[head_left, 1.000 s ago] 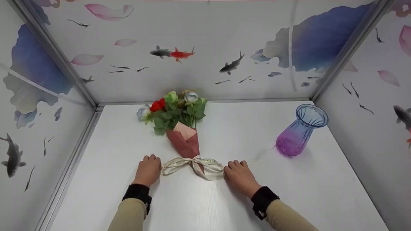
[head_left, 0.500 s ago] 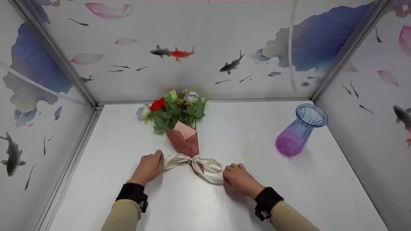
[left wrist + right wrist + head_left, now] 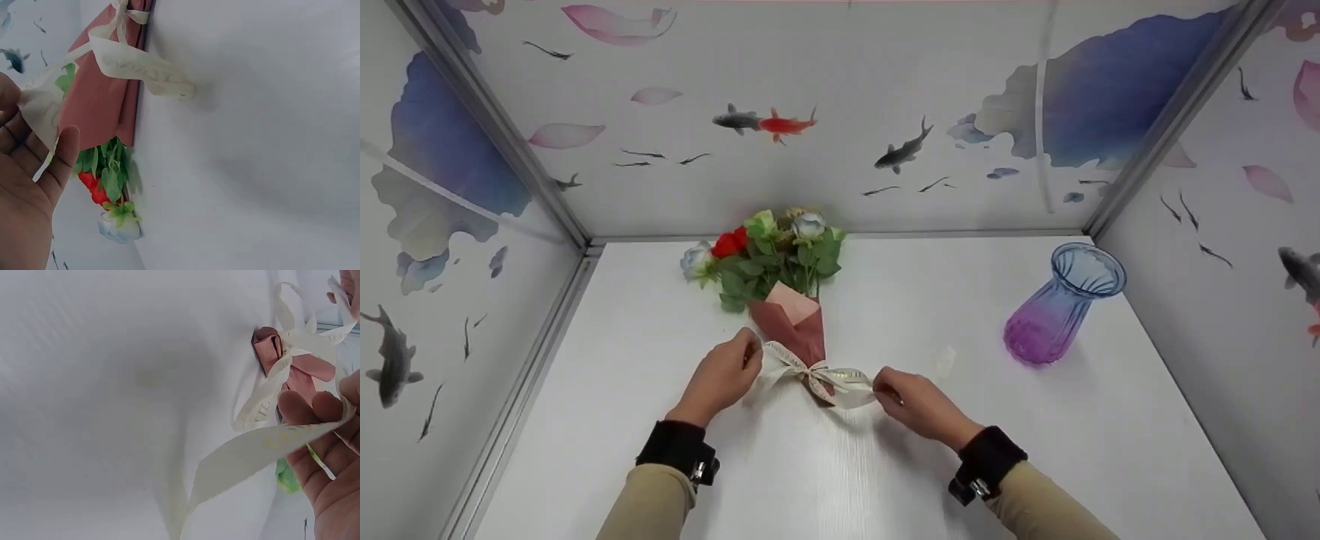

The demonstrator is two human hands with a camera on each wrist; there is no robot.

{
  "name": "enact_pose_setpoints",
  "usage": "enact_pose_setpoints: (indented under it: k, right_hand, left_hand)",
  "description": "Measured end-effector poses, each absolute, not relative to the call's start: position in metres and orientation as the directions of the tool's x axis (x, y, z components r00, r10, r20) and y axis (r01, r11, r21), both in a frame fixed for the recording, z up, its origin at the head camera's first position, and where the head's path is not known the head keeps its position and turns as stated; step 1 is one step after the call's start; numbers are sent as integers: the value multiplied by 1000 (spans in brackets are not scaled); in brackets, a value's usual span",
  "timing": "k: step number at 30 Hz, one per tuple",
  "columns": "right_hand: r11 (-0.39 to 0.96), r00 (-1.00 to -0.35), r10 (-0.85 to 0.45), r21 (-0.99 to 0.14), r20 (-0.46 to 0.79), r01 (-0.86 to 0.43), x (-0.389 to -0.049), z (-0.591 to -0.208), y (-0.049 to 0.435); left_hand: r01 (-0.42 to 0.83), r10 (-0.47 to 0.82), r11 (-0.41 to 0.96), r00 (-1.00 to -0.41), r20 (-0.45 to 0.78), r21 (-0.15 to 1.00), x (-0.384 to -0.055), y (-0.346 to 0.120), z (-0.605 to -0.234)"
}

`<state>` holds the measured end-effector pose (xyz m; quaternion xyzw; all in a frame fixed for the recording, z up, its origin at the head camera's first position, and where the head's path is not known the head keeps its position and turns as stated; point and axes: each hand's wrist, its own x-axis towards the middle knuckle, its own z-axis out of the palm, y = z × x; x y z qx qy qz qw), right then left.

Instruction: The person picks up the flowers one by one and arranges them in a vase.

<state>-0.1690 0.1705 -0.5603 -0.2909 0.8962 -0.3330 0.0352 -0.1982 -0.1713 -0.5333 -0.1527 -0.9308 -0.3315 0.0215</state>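
White tabletop (image 3: 885, 480): each hand, left hand (image 3: 722, 377) and right hand (image 3: 916, 406), pinches the ribbon (image 3: 817, 373).

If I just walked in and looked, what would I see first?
Probably the bouquet lying in the middle of the white table, its red and pale flowers pointing at the back wall. The left hand and right hand each pinch an end of its cream ribbon. A purple and blue vase stands at the right.
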Motion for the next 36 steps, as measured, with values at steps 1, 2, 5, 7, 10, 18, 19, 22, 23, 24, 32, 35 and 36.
enact_pose_setpoints:
  k: [1, 2, 5, 7, 10, 18, 19, 22, 23, 24, 32, 35, 36]
  right_hand:
    - [606, -838, -531, -636, 123, -477, -169, -559, 170]
    - [602, -849, -516, -655, 117, -456, -170, -558, 171]
    - [592, -872, -473, -688, 126, -420, -170, -556, 172]
    - [600, -878, -447, -672, 169, -435, -170, -556, 173]
    - [635, -882, -409, -621, 234, -459, -170, -557, 173]
    - [675, -909, -391, -626, 146, -391, -170, -560, 176]
    - [678, -907, -396, -622, 141, -393, -170, -562, 177]
    - [687, -898, -415, -596, 146, -415, -171, -567, 180]
    - [692, -895, -420, -586, 150, -423, -172, -569, 181]
    - [694, -894, -422, -580, 153, -427, -172, -571, 182]
    - [691, -902, -421, -609, 98, -389, -172, -581, 192]
    - [690, -895, -435, -602, 97, -401, -172, -585, 195]
    - [690, -894, -438, -600, 100, -405, -173, -586, 196]
  left_hand:
    - [293, 265, 733, -954, 140, 614, -198, -170, -533]
    - [287, 260, 730, -956, 136, 620, -198, -169, -533]
    - [277, 250, 724, -959, 135, 632, -198, -166, -533]
    - [276, 245, 712, -959, 140, 646, -199, -165, -534]
    - [277, 236, 690, -960, 154, 669, -200, -165, -537]
    - [260, 209, 707, -965, 157, 658, -202, -167, -544]
    - [275, 219, 713, -961, 167, 645, -202, -167, -545]
    - [310, 248, 725, -951, 186, 615, -201, -169, -545]
    - [306, 250, 726, -952, 177, 616, -201, -169, -545]
    - [299, 248, 728, -954, 169, 617, -201, -170, -545]
    - [188, 181, 776, -981, 73, 602, -198, -179, -551]
    - [173, 176, 774, -983, 56, 609, -198, -181, -554]
    - [170, 174, 773, -983, 53, 611, -198, -182, -554]
